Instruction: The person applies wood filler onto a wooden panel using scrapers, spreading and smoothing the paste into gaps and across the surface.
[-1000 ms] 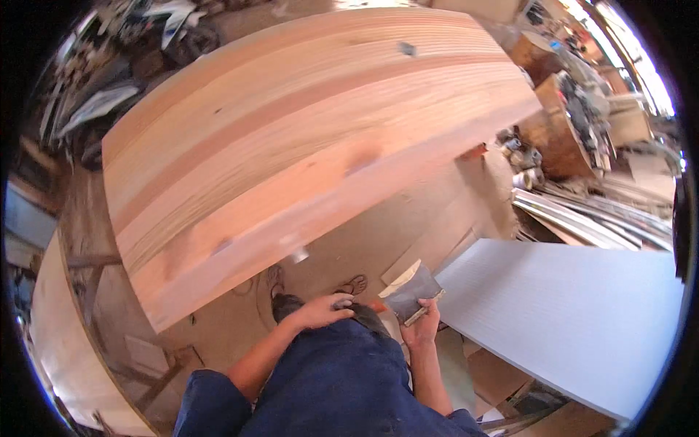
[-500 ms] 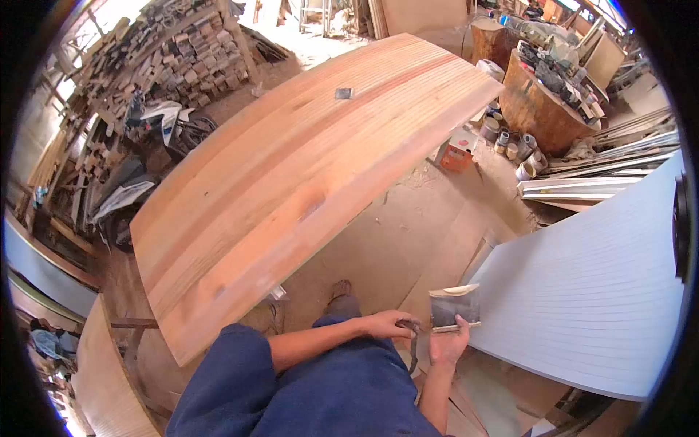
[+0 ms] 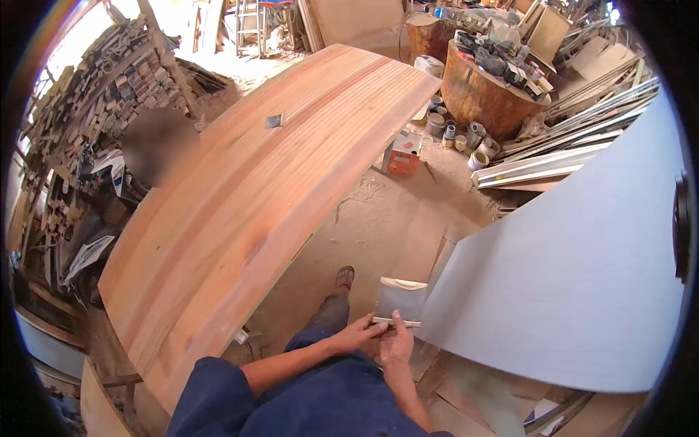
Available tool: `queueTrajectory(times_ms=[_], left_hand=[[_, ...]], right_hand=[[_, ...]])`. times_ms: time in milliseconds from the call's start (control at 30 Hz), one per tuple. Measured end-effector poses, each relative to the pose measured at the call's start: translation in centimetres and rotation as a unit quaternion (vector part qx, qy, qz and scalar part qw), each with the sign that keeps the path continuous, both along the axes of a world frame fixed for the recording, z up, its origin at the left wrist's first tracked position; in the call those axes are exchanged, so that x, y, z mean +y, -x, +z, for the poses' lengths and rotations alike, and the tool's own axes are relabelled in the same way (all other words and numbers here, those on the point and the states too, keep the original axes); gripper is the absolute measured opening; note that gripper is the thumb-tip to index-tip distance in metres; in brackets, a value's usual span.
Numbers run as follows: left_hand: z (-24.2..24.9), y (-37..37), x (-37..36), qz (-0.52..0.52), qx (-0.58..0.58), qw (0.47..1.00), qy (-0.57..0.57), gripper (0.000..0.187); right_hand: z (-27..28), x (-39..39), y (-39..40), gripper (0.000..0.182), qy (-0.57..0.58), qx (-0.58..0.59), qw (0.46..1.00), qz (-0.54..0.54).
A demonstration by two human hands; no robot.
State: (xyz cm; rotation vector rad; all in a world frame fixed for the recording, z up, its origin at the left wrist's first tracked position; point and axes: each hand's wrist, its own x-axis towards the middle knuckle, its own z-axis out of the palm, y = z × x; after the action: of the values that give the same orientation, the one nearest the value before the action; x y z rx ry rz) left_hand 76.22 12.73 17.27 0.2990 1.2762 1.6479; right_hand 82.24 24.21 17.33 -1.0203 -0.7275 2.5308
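My right hand (image 3: 397, 345) holds a dark grey sandpaper sheet (image 3: 402, 299) with pale edges, its thumb lying on the sheet's front. The top edge of the sheet curls over. My left hand (image 3: 357, 334) is closed at the sheet's lower left corner, its fingertips touching the edge close to the right hand. To the left, a large striped wooden panel (image 3: 240, 211) lies raised above the floor. A small dark grey piece (image 3: 274, 121) rests on its far half.
A pale blue-white panel (image 3: 553, 269) stands close on my right. Beyond are a tree-trunk block (image 3: 480, 98) loaded with items, several cans (image 3: 460, 141), an orange-red box (image 3: 402, 163) and long boards (image 3: 568, 153). Stacked wood (image 3: 109, 95) fills the back left.
My left hand has moved to the sheet's lower edge beside my right hand. The dark strip seen at the left hand no longer shows. The view has shifted, and a foot shows more fully.
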Motion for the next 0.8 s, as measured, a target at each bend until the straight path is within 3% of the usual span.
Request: queueTrajectory(times_ms=[200,400,500,567,600,633,667,733,800], left_hand=[[-2.9,5.8,1.5,0.101,-0.065,0.993,0.021,0.041],[-5.2,16.1,4.6,0.203,-0.171,0.957,-0.115,0.035],[-3.8,22.3,4.4,0.294,-0.181,0.919,-0.191,0.033],[-3.2,26.6,2.9,0.351,-0.158,0.896,-0.222,0.031],[-3.3,27.4,1.4,0.381,-0.152,0.882,-0.23,0.031],[-4.8,28.4,-0.7,0.383,-0.173,0.871,-0.255,0.027],[-3.2,29.4,-2.4,0.436,-0.151,0.853,-0.244,0.028],[0.5,31.0,-3.9,0.521,-0.114,0.815,-0.228,0.029],[0.5,30.1,-5.8,0.582,-0.082,0.782,-0.208,0.03]], right_hand=[[0.0,1.2,7.7,0.035,0.006,-0.007,0.999,0.047],[-2.0,5.3,18.9,0.031,-0.098,-0.072,0.978,0.171],[-1.0,7.5,25.0,0.024,-0.159,-0.027,0.95,0.269],[-2.3,9.8,29.9,0.027,-0.074,-0.033,0.97,0.228],[-2.9,11.2,32.8,0.03,-0.122,-0.034,0.958,0.259],[-2.5,11.1,36.8,0.034,-0.169,-0.03,0.943,0.284],[-1.6,9.7,41.0,0.034,-0.275,-0.02,0.899,0.341],[-1.1,7.1,49.4,0.035,-0.445,0.047,0.788,0.423],[-1.8,2.0,56.7,0.035,-0.559,0.157,0.659,0.478]])
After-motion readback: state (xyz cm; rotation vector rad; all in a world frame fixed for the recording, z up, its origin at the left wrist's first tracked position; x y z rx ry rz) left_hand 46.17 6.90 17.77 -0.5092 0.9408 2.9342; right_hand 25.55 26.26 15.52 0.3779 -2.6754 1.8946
